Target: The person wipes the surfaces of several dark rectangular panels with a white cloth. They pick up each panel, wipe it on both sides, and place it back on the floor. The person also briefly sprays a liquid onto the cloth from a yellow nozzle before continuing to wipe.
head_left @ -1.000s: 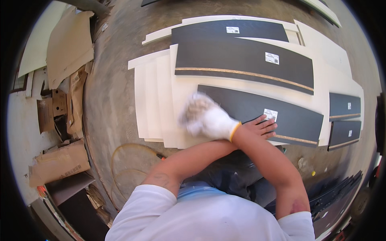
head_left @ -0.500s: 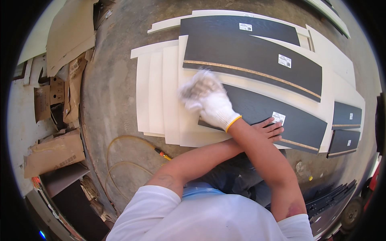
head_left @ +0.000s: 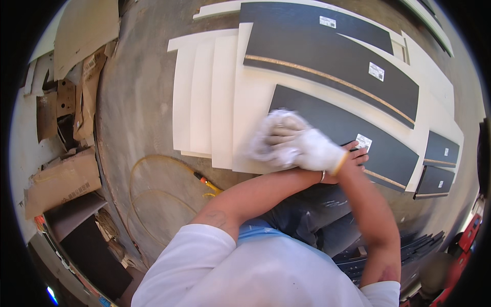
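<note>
My forearms cross in front of me, the right over the left. My right hand [head_left: 307,143], in a white knitted glove with a yellow cuff edge, is closed on a bunched white cloth [head_left: 268,148], blurred by motion. It is over the left end of a dark wood-grain panel [head_left: 319,115]. My bare left hand [head_left: 361,154] lies with fingers spread on that panel, beside a white label [head_left: 363,142]. My right wrist hides part of the left hand. Underneath are several overlapping white panels [head_left: 202,102].
Another dark panel [head_left: 327,66] with a raw chipboard strip lies farther off. Two small dark panels [head_left: 441,148] are at the right. A yellow hose [head_left: 146,159] with an orange-and-black fitting curves over the concrete floor. Cardboard [head_left: 64,184] is piled at the left, dark strips [head_left: 394,253] at lower right.
My right hand has swept right and nearer to me with the cloth, toward my left hand. The left hand stays on the panel. The whole view has shifted slightly.
</note>
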Available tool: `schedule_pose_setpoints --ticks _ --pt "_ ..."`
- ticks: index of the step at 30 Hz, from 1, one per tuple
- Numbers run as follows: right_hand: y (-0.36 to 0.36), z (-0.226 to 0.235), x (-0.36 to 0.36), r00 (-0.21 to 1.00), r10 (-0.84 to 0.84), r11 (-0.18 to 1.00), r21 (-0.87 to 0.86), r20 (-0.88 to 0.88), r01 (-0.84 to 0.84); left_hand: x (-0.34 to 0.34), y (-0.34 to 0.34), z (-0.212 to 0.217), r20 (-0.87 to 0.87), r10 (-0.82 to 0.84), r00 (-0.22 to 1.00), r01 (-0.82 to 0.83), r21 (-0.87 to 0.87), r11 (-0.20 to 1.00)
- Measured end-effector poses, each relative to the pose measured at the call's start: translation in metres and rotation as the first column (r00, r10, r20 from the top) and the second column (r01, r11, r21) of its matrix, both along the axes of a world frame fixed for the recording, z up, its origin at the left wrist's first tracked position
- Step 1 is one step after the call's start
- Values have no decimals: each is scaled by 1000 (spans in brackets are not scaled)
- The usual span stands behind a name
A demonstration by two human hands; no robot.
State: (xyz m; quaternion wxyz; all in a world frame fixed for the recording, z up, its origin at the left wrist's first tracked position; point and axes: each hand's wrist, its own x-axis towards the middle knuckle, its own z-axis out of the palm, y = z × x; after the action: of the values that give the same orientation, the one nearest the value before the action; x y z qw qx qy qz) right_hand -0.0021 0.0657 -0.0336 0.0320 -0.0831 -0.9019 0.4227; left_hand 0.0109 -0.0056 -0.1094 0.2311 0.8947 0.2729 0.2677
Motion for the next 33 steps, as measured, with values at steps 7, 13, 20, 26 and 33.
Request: schedule_pose_setpoints --ticks 7,13,20,26,33 --pt "-22 10 -16 968 -249 966 -58 31 250 2 -1 -6 -80 109 991 -87 239 967" --pt "-16 4 34 750 -661 736 -188 6 650 -32 8 36 37 122 992 -110 -228 967" --pt "-95 25 261 422 -903 429 115 76 896 -159 98 52 -289 321 902 -278 182 943" --pt "-114 0 104 811 -583 769 348 38 536 -165 108 41 -459 259 850 -182 205 962" --pt "-110 -27 32 852 -483 809 271 -200 522 -171 113 49 -466 175 867 -117 150 982"
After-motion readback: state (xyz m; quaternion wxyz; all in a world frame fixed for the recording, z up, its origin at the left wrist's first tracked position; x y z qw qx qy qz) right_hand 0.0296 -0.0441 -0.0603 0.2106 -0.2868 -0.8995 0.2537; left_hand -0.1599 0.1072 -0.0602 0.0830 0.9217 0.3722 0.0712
